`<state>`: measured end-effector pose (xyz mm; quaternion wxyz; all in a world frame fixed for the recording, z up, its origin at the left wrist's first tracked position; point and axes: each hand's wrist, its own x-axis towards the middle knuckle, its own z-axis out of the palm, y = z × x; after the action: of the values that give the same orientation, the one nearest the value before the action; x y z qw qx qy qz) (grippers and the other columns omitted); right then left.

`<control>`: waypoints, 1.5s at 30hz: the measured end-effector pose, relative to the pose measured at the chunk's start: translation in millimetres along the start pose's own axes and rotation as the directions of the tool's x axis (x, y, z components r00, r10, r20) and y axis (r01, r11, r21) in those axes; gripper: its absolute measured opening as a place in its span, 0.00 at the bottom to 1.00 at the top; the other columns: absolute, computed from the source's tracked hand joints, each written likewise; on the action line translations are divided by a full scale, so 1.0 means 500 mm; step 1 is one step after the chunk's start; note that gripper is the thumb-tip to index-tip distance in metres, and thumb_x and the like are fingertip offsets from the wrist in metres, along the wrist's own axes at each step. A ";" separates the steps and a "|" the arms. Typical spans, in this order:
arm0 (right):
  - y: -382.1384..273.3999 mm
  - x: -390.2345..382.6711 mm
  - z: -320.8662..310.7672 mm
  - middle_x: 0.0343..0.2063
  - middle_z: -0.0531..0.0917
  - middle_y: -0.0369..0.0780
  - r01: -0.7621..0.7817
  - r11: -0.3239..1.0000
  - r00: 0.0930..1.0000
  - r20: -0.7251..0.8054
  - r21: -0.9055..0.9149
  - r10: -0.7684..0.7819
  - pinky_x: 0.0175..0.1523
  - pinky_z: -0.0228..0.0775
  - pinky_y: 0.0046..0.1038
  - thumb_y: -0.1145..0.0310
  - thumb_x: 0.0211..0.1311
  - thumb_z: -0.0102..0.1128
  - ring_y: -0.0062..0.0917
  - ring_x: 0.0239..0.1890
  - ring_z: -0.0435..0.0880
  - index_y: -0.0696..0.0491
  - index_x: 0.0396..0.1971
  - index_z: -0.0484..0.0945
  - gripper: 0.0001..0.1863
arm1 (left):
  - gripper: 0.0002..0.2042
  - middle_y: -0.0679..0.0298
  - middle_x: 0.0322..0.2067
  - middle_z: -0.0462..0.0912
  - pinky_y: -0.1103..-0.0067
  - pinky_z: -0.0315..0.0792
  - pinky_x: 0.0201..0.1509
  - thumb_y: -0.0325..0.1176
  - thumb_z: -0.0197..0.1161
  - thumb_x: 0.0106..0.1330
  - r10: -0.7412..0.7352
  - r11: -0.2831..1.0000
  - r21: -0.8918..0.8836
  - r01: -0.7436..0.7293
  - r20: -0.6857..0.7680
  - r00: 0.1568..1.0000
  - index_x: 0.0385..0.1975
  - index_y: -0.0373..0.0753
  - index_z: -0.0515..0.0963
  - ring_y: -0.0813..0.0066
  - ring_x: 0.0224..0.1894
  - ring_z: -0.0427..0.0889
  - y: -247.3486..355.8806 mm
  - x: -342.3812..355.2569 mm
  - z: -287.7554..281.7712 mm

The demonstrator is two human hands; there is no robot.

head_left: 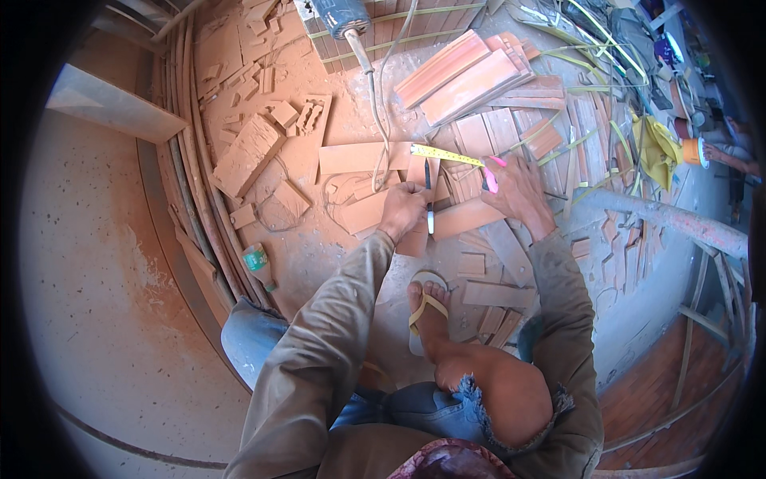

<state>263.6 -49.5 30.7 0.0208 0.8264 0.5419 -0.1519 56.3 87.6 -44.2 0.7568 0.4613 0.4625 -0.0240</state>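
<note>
My left hand (404,209) pinches a pen (431,221). My right hand (520,194) grips a pink tape measure (491,179), its yellow blade (448,156) stretching out leftward, just ahead of my left hand. The blade's end is near the right end of a long tile (357,158), ahead and left of my left hand. Farther ahead sits a blue power tool (341,16).

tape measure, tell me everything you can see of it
The tape measure has a bright pink case, partly hidden by the right hand holding it. Its narrow yellow blade, marked in dark print and apparently thin metal, is drawn out leftward, nearly straight, above reddish-brown pieces. The blade's far end meets the right end of a flat reddish-brown slab; whether it hooks on is too small to tell.
</note>
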 end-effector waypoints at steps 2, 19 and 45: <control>0.000 0.000 0.000 0.46 0.78 0.47 -0.004 1.000 1.000 0.009 -0.008 0.004 0.57 0.62 0.47 0.56 0.49 0.69 0.43 0.53 0.76 0.45 0.61 0.77 0.34 | 0.08 0.63 0.26 0.82 0.80 0.76 0.28 0.32 0.64 0.66 -0.014 1.000 -0.001 0.014 0.013 1.000 0.32 0.33 0.80 0.78 0.24 0.79 0.006 -0.001 0.002; 0.005 -0.001 0.005 0.44 0.77 0.46 0.005 1.000 1.000 -0.008 -0.019 -0.006 0.57 0.63 0.45 0.56 0.49 0.69 0.40 0.53 0.75 0.45 0.63 0.76 0.36 | 0.07 0.60 0.24 0.83 0.76 0.76 0.27 0.29 0.63 0.60 0.077 0.997 0.020 -0.076 -0.026 0.997 0.25 0.30 0.81 0.74 0.23 0.80 0.013 0.016 0.007; 0.003 0.001 -0.001 0.45 0.77 0.46 -0.016 1.000 1.000 0.023 -0.020 0.017 0.58 0.63 0.47 0.56 0.49 0.68 0.40 0.54 0.75 0.47 0.61 0.77 0.35 | 0.07 0.61 0.22 0.82 0.77 0.74 0.28 0.28 0.64 0.58 0.068 0.998 -0.006 -0.068 -0.010 0.998 0.22 0.31 0.81 0.75 0.23 0.78 0.027 0.015 0.009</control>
<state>265.2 -49.5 31.0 0.0368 0.8288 0.5362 -0.1559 70.1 94.9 -40.1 0.7562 0.4747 0.4504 0.0056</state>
